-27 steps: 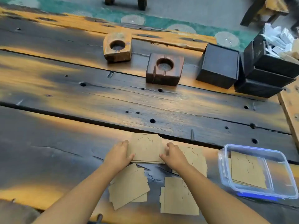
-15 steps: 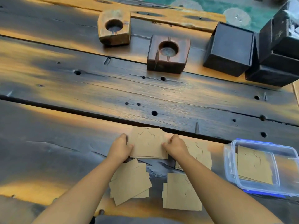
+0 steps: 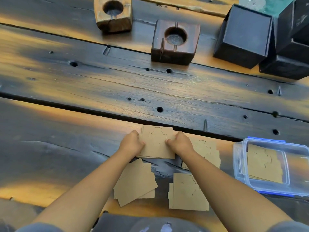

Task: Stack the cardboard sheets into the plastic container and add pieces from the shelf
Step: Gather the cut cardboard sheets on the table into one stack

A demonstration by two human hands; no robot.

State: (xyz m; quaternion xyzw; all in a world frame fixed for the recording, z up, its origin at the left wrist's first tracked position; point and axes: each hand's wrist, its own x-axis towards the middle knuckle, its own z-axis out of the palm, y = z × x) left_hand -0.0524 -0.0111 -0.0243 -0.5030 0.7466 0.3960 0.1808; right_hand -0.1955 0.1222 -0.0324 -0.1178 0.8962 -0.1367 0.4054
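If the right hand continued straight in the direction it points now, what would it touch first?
The right hand points forward and slightly left, its grip on the cardboard stack. Past the stack lies bare table; the first object in line is probably the dark wooden block, though depth is unclear.

surface: dark plank table (image 3: pixel 117 84), drilled holes | light: warm orange patches | beyond: green floor (image 3: pixel 267 4)

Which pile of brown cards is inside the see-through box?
The brown cardboard stack on the far right lies inside the clear plastic container; the other piles lie on the wooden table.
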